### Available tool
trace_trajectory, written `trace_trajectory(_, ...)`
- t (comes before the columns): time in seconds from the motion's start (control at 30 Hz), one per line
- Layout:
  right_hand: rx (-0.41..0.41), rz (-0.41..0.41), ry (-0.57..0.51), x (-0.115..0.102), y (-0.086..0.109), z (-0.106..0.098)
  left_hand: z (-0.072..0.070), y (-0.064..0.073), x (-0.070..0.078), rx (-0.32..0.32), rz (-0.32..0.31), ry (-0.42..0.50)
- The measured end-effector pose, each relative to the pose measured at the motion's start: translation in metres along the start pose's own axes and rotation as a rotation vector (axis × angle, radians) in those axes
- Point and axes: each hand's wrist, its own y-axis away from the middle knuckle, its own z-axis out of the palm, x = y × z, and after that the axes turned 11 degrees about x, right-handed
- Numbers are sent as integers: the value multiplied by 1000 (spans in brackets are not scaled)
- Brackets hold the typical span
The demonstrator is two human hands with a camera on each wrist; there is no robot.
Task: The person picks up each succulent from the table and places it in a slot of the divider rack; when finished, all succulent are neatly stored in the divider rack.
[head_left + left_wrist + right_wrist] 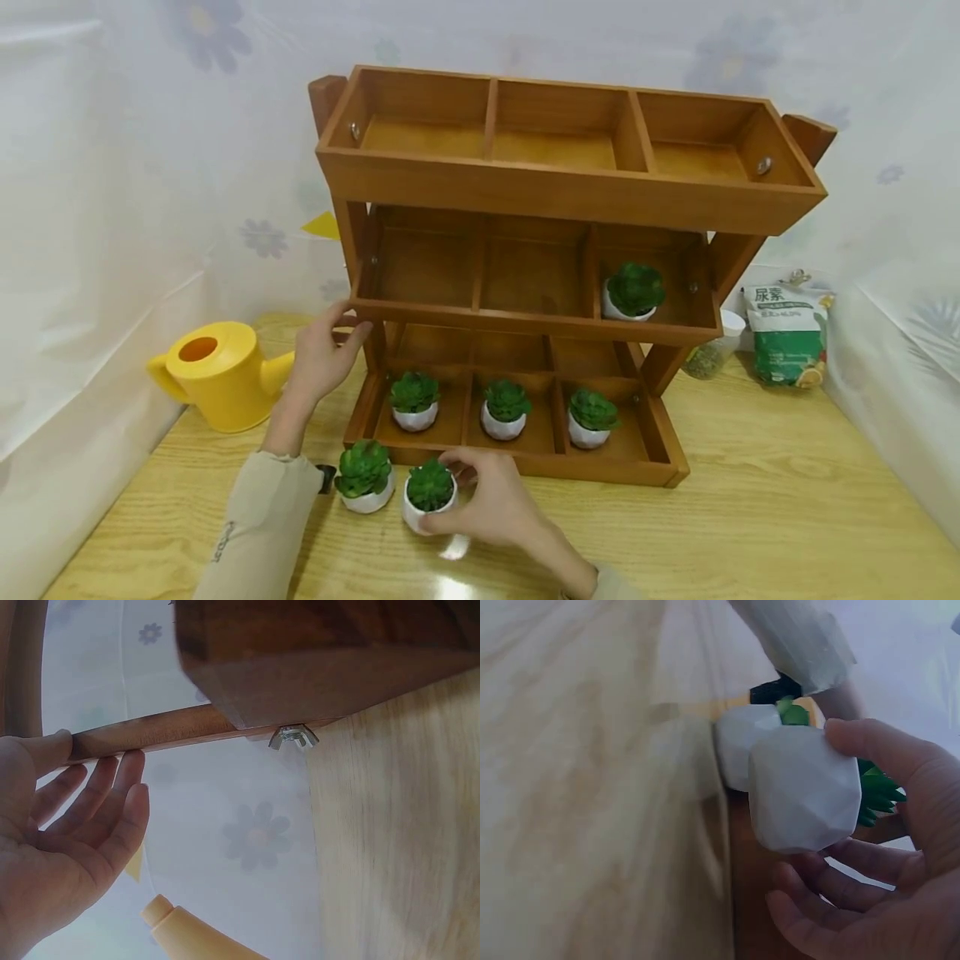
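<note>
In the head view, my right hand (pixel 495 508) holds a potted succulent (pixel 430 487) by its white faceted pot, near the front of the rack. The right wrist view shows the thumb at the rim of that pot (pixel 802 791) and fingers on the opposite side. Just left of it, a second potted succulent (pixel 365 479) stands on the table. My left hand (pixel 326 354) grips the left upright of a three-tier wooden rack (pixel 570 196); in the left wrist view, thumb and fingertips lie on opposite sides of the wooden post (pixel 157 729).
Three succulents (pixel 506 408) sit in the bottom tier's compartments, and another (pixel 633 292) in the middle tier's right one. A yellow watering can (pixel 225 375) stands left, close to my left forearm. Behind right are a white-lidded jar (pixel 708 354) and a green-white bag (pixel 789 337).
</note>
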Motion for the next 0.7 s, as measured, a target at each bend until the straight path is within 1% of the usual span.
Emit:
trace_trajectory(0.07,-5,13,-32,-4,-1,-7,0,0,0,1,-5,-2)
trace_trajectory(0.13,-12,43,-68,-8,-1,-14,0,0,0,2,-6,-3)
trace_trajectory(0.27,-32,112,-190,-17,-6,-31,0,0,0,1,-3,0)
trace_trajectory(0.37,-38,140,-275,-25,-13,-44,-1,-1,1,6,3,3)
trace_trajectory(0.43,-33,141,-306,-31,-17,-54,-1,-1,1,8,8,3)
trace_trajectory(0.5,-26,131,-313,-38,-22,-65,0,-1,1,9,15,4)
trace_trajectory(0.6,-21,106,-319,-47,-29,-83,1,-1,0,12,23,5)
trace_trajectory(0.7,-16,72,-297,-56,-36,-101,1,0,0,20,28,9)
